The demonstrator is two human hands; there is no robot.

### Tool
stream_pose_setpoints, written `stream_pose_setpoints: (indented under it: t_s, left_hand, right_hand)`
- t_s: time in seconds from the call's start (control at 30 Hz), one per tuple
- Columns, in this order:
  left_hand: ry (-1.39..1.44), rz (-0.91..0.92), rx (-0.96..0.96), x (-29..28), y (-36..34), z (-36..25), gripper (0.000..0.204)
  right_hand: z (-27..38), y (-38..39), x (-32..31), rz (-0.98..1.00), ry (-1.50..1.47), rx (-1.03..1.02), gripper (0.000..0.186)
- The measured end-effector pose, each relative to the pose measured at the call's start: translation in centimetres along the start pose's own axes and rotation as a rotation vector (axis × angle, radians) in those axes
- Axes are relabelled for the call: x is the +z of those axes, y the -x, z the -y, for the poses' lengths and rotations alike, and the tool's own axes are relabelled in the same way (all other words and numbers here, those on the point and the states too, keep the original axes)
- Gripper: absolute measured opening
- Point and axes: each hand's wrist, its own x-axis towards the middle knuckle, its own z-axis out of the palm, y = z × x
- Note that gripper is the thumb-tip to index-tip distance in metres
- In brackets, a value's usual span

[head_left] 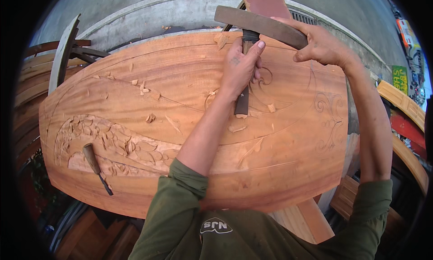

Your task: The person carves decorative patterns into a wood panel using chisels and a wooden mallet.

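My left hand is closed round the handle of a gouge, whose black wrapping shows above the thumb. Its dark blade points toward me, the curved edge at the surface of a wooden panel. A thick, slightly curved grey-brown bar lies across the top of the handle; whether they touch I cannot tell. My right hand grips the bar's right end. On the panel's left part, beside a carved leaf pattern, rests a second chisel with a wooden handle.
Loose wood chips lie scattered on the panel. Pencilled scrolls mark its right end. Stacked curved timber stands at the left, with an upright plank beside it. Beyond the panel runs a concrete kerb; more wooden pieces are at the right.
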Motion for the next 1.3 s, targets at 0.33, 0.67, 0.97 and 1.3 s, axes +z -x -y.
stream_pose_setpoints:
  t_s: [0.33,0.67,0.97,1.3]
  left_hand:
    - [0.054,0.086,-0.157,-0.2,0.1,-1.5,0.053]
    - [0.036,-0.121,0.170,0.4,0.1,-0.9,0.040]
    - [0.019,-0.125,0.137,0.3,-0.2,-0.5,0.037]
    - [-0.038,-0.022,0.122,1.4,0.3,-0.5,0.040]
  right_hand:
    - [-1.6,1.4,1.9,-0.224,-0.063,-0.179,0.100]
    - [1.4,2.9,-0.1,-0.613,-0.381,0.043,0.079]
    - [0.8,3.3,-1.6,-0.852,-0.593,-0.020,0.055]
    - [-2.0,3.1,0.9,-0.341,-0.087,-0.114,0.095]
